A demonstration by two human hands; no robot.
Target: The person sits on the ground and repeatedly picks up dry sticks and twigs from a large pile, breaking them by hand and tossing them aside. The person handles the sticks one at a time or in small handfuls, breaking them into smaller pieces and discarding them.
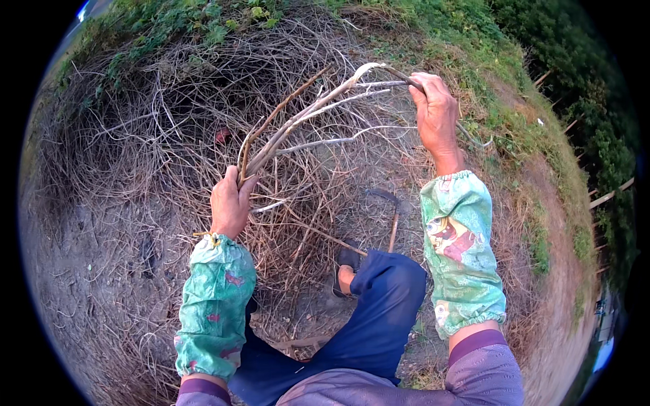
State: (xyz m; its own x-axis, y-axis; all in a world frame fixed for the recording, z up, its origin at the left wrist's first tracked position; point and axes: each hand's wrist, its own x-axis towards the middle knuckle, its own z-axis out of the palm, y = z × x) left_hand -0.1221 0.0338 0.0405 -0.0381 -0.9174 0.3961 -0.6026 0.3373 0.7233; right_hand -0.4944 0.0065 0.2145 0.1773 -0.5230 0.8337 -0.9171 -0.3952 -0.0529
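My left hand (231, 203) is closed around the lower ends of a small bunch of dry branches (298, 122), its thumb lying along the stems. Up and to the right, my right hand (435, 115) grips the far end of one branch of that bunch, which arches between the two hands with its pale inner wood bared at the top of the bend. Several thinner twigs of the bunch fan out below the arch. A thin tip of branch pokes out past my right hand.
A heap of dry brushwood (156, 122) spreads ahead and to the left. A sickle (393, 227) with a wooden handle lies on the ground near my shoe (347, 260). Green plants (203, 27) border the heap. Wooden stakes (611, 194) and dark trees stand at the right.
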